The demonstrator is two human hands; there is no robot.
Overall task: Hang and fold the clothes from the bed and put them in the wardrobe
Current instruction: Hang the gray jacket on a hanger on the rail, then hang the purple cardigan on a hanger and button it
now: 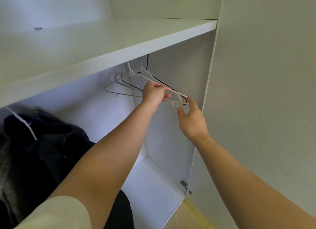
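At 8 o'clock, inside wardrobe (179, 66): dark clothes (42, 151) hang bunched. Near 12 o'clock, under shelf (153, 35): cluster of thin hangers (123, 79), grey, black, white, all tilted. White hanger (174, 91) foremost, slim, pale. Left hand (153, 95), arm stretched, pinches its sloping arm between thumb and fingers. Right hand (191, 119), at 4 o'clock from left hand: fingers loosely spread, gripping nothing, index tip just beside hanger's lower end.
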